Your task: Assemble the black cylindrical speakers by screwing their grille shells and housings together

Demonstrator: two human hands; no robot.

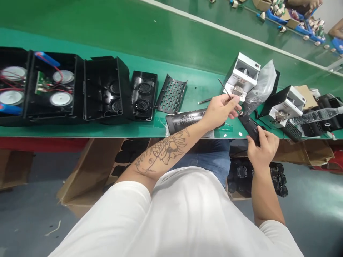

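My right hand [264, 146] is wrapped round the lower end of a black tool [249, 125], which looks like an electric screwdriver and slants up to the left. At its upper tip, my left hand [221, 110] pinches a thin dark rod [224, 87]; whether the rod joins the tool is hidden by the fingers. Under my left forearm lies a black cylindrical housing [182, 120] with a mesh front. Behind my left hand stands a white and black machine [243, 76]. Tweezers [205, 101] rest on the green table beside my left hand.
Open black speaker boxes [103, 89] line the left of the table [198, 75], with a black panel [144, 94] and a perforated cover [172, 94]. A plastic bag [264, 84], a second machine [284, 105] and a bottle [318, 116] are at the right. A person's hand [313, 4] shows beyond.
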